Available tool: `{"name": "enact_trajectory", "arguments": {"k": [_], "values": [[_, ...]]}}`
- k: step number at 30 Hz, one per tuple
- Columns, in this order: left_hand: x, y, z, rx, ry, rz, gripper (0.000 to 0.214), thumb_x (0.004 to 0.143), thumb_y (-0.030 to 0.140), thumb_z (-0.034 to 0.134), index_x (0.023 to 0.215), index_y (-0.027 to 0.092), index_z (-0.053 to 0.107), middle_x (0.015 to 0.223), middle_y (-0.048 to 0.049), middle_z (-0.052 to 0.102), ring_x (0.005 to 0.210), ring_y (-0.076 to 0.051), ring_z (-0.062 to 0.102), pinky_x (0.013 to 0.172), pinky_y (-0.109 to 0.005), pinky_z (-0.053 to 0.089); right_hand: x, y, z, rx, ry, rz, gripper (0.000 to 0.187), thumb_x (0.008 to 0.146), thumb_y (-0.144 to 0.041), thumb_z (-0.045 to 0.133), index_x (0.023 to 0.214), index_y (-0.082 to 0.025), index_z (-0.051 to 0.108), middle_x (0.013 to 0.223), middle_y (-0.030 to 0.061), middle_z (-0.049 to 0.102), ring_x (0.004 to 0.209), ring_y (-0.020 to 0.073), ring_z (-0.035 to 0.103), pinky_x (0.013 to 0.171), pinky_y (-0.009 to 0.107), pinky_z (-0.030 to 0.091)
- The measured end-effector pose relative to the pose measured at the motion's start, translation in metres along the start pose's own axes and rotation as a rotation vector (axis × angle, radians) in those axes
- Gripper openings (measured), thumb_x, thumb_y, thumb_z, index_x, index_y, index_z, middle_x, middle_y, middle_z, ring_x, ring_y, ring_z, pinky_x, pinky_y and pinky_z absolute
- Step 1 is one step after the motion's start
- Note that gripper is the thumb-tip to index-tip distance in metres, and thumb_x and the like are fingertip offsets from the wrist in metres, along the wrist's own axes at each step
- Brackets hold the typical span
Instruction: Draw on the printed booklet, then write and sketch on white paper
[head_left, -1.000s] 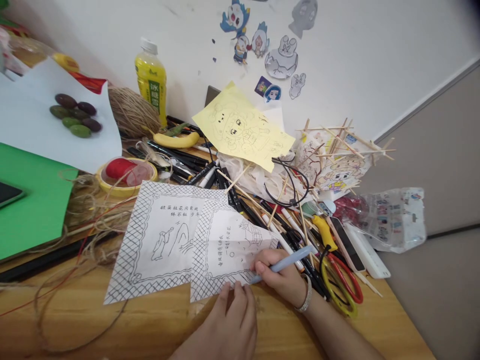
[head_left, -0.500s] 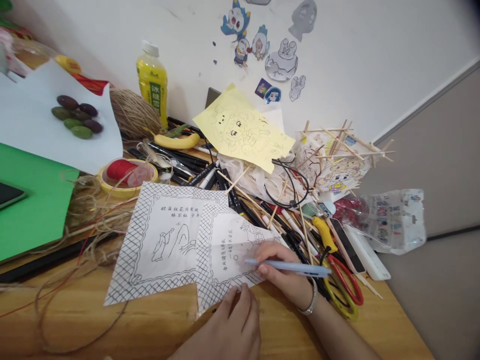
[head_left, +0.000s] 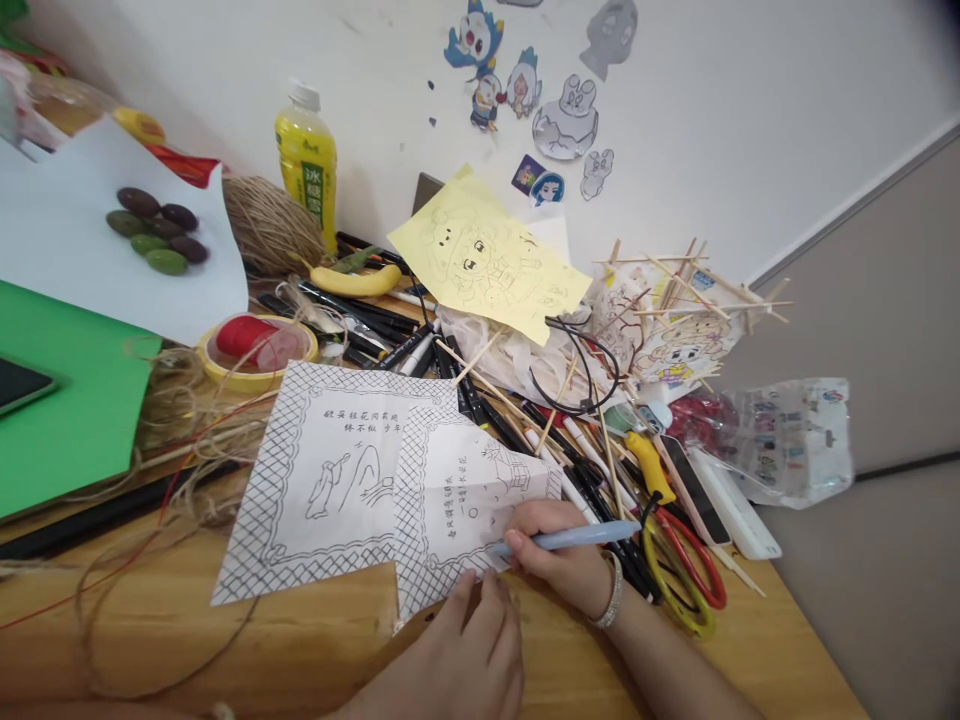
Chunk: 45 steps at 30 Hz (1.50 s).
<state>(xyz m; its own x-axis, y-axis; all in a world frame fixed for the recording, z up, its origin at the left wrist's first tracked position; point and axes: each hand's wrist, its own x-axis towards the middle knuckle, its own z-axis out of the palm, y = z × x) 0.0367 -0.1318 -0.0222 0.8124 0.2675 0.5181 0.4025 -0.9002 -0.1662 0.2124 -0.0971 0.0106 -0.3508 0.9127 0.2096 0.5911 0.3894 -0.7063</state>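
Note:
My right hand [head_left: 559,560] grips a pale blue pen [head_left: 574,538], its tip resting on the lower right of a small white sheet with a cross-hatched border and a line drawing [head_left: 457,500]. My left hand [head_left: 469,650] lies flat with its fingertips pressing that sheet's bottom edge onto the wooden table [head_left: 315,650]. A second, larger sheet with the same border [head_left: 330,480] lies to the left, partly under the first. A beaded bracelet circles my right wrist.
Black markers [head_left: 390,335], wooden skewers [head_left: 675,280], red and yellow loops [head_left: 686,575], a plastic bag [head_left: 787,435], a yellow drawing [head_left: 487,255], a yellow bottle [head_left: 306,165], twine [head_left: 270,225], a tape roll [head_left: 255,345] and green paper [head_left: 67,400] crowd the table. Stickers dot the wall.
The pen swung flatter, pointing right, then tilted back a little. Its tip moved slightly along the sheet's lower right. My left hand stayed pressed on the paper's edge.

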Motion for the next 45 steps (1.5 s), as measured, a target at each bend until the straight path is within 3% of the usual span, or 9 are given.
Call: {"name": "enact_trajectory", "arguments": {"k": [9, 20, 35, 38, 41, 44, 45], "values": [[-0.001, 0.002, -0.002, -0.003, 0.009, -0.016, 0.025, 0.092, 0.028, 0.050, 0.094, 0.015, 0.071, 0.097, -0.0102, 0.070, 0.095, -0.028, 0.057, 0.087, -0.046, 0.033, -0.002, 0.004, 0.001, -0.021, 0.030, 0.002, 0.044, 0.092, -0.036, 0.045, 0.052, -0.021, 0.045, 0.049, -0.0002, 0.055, 0.049, 0.0134, 0.051, 0.050, 0.026, 0.041], [-0.002, 0.001, -0.001, 0.003, -0.007, -0.008, 0.025, 0.092, 0.028, 0.051, 0.094, 0.015, 0.072, 0.098, -0.0097, 0.070, 0.095, -0.028, 0.057, 0.087, -0.046, 0.033, -0.002, 0.003, 0.000, 0.044, 0.030, 0.074, 0.042, 0.090, -0.039, 0.051, 0.053, -0.020, 0.052, 0.050, -0.0006, 0.053, 0.049, 0.0135, 0.049, 0.050, 0.025, 0.042], [-0.005, 0.001, -0.002, 0.006, -0.010, 0.002, 0.022, 0.090, 0.025, 0.052, 0.097, 0.015, 0.070, 0.101, -0.0099, 0.069, 0.097, -0.028, 0.057, 0.086, -0.045, 0.033, -0.004, 0.005, 0.001, 0.171, 0.042, 0.143, 0.037, 0.085, -0.036, 0.057, 0.052, -0.020, 0.051, 0.051, -0.0012, 0.051, 0.052, 0.0146, 0.052, 0.051, 0.026, 0.042], [-0.005, -0.002, -0.001, 0.006, -0.011, 0.021, 0.022, 0.091, 0.025, 0.052, 0.098, 0.014, 0.069, 0.102, -0.0098, 0.069, 0.098, -0.028, 0.056, 0.086, -0.044, 0.034, -0.004, 0.007, 0.003, 0.354, 0.108, 0.209, 0.037, 0.085, -0.039, 0.056, 0.053, -0.020, 0.049, 0.047, -0.0032, 0.047, 0.052, 0.0154, 0.055, 0.050, 0.025, 0.043], [-0.005, -0.005, 0.003, 0.032, -0.009, 0.041, 0.021, 0.092, 0.025, 0.051, 0.095, 0.013, 0.068, 0.100, -0.0097, 0.069, 0.093, -0.026, 0.057, 0.083, -0.041, 0.037, -0.004, 0.009, 0.000, 0.471, 0.239, 0.181, 0.036, 0.085, -0.041, 0.058, 0.057, -0.020, 0.052, 0.052, -0.0021, 0.053, 0.050, 0.0136, 0.052, 0.051, 0.026, 0.045], [-0.005, -0.006, 0.007, 0.073, 0.020, 0.126, 0.018, 0.092, 0.021, 0.051, 0.085, 0.013, 0.065, 0.082, -0.0076, 0.068, 0.070, -0.020, 0.056, 0.062, -0.034, 0.039, -0.004, 0.013, -0.010, 0.530, 0.478, 0.097, 0.032, 0.088, -0.039, 0.059, 0.063, -0.020, 0.055, 0.050, -0.0052, 0.051, 0.044, 0.0108, 0.046, 0.056, 0.028, 0.047], [-0.005, -0.007, 0.006, 0.063, -0.050, 0.130, 0.012, 0.090, 0.016, 0.054, 0.084, 0.014, 0.064, 0.078, -0.0054, 0.066, 0.062, -0.017, 0.053, 0.054, -0.031, 0.036, -0.004, 0.014, -0.015, 0.546, 0.537, 0.098, 0.031, 0.088, -0.039, 0.058, 0.064, -0.020, 0.054, 0.049, -0.0056, 0.050, 0.042, 0.0107, 0.045, 0.050, 0.026, 0.044]]}}
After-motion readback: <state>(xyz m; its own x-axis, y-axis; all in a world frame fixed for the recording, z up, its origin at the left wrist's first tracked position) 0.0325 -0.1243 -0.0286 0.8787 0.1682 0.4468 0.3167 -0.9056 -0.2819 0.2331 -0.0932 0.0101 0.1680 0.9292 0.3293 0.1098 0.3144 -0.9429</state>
